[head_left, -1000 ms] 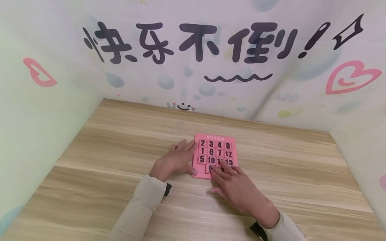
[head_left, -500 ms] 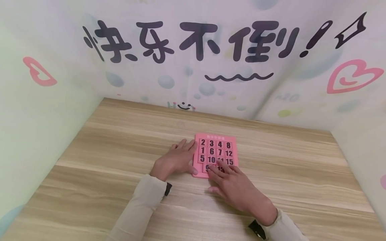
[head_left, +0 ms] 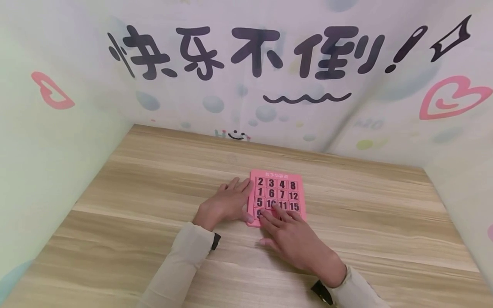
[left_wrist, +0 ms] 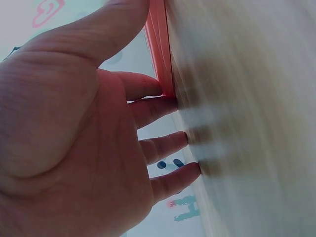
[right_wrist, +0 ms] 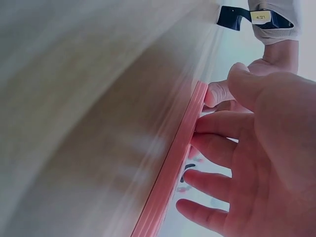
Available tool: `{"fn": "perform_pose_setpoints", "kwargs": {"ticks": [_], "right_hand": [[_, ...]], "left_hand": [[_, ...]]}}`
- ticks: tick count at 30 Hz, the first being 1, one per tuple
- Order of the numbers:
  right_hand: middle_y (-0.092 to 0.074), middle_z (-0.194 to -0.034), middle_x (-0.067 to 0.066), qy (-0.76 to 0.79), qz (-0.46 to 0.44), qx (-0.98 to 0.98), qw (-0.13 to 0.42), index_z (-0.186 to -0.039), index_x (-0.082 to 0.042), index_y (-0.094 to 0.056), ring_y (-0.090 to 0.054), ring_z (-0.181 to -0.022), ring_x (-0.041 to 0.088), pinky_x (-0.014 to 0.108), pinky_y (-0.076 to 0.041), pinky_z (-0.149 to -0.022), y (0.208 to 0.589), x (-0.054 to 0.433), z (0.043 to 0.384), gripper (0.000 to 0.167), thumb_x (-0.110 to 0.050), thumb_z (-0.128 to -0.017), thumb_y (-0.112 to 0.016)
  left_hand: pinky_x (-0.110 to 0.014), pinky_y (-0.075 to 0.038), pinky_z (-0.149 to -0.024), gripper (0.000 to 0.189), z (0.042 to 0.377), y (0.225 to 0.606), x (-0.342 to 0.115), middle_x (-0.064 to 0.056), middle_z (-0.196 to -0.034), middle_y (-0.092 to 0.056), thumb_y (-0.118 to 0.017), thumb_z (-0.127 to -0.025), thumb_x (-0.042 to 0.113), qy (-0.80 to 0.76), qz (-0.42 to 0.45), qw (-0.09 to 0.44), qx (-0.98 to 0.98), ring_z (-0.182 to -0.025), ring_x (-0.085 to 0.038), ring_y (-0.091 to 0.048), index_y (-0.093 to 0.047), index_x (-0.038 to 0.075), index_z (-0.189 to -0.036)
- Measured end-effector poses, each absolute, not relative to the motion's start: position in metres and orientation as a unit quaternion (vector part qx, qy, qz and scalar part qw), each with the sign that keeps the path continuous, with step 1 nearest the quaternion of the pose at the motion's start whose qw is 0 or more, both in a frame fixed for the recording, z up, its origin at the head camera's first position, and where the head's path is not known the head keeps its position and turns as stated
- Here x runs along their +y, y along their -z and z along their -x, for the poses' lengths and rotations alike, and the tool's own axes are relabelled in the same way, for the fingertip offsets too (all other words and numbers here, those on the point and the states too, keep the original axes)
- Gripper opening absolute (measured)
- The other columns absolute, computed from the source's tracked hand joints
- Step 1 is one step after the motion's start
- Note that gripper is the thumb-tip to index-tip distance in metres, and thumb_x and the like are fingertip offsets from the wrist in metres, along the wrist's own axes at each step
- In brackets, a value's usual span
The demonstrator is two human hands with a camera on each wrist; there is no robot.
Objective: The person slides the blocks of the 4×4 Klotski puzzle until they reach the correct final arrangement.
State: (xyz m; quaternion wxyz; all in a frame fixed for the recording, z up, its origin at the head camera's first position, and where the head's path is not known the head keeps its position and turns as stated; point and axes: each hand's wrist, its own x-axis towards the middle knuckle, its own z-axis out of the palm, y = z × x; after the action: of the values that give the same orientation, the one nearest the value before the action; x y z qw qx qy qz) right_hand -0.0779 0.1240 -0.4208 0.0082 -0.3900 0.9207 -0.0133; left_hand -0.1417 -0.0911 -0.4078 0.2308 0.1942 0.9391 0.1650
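Observation:
A pink number slide puzzle [head_left: 295,177] lies flat on the wood-grain table, its tiles in rows. My left hand [head_left: 226,206] rests along its left side, fingertips spread at the edge and thumb at the near left corner. In the left wrist view, the index and middle fingertips meet the red-looking puzzle edge [left_wrist: 163,59]. My right hand [head_left: 295,240] reaches over the bottom row with extended fingers, one fingertip on the tile marked 9 [head_left: 256,214] in the near left corner. Those fingers hide the rest of that row.
The wood-grain table [head_left: 161,171] extends around the puzzle on every side. Behind it hangs a white backdrop [head_left: 246,107] with dark lettering, and pale walls close in the left and right sides.
The tile marked 9 has slid left into the corner, beneath the 5, with my right fingers moving left on it. The 11 shows fully now. My left hand stays put.

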Motion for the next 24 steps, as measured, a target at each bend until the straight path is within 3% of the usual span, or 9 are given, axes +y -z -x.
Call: {"fn": "perform_pose_setpoints", "kwargs": {"ticks": [17,24], "right_hand": [[-0.046,-0.152,0.000,0.006,0.368,0.930,0.017,-0.147,-0.019,-0.049,-0.035,-0.145,0.034,0.058,-0.035,-0.113,0.417,0.138,0.077,0.058,-0.053,-0.101,-0.046],[-0.050,-0.149,0.001,-0.010,0.362,0.932,0.010,-0.146,-0.018,-0.052,-0.039,-0.143,0.034,0.057,-0.039,-0.110,0.417,0.152,0.077,0.057,-0.052,-0.100,-0.048]], "left_hand": [[-0.052,-0.011,-0.124,0.102,0.142,0.408,-0.090,-0.005,-0.168,-0.009,-0.075,-0.085,0.045,-0.167,-0.193,0.231,0.939,-0.154,-0.032,-0.002,-0.014,0.009,-0.159],[-0.053,-0.011,-0.124,0.103,0.142,0.408,-0.091,-0.007,-0.167,-0.009,-0.075,-0.085,0.045,-0.168,-0.198,0.232,0.937,-0.154,-0.033,-0.002,-0.014,0.009,-0.159]]}}
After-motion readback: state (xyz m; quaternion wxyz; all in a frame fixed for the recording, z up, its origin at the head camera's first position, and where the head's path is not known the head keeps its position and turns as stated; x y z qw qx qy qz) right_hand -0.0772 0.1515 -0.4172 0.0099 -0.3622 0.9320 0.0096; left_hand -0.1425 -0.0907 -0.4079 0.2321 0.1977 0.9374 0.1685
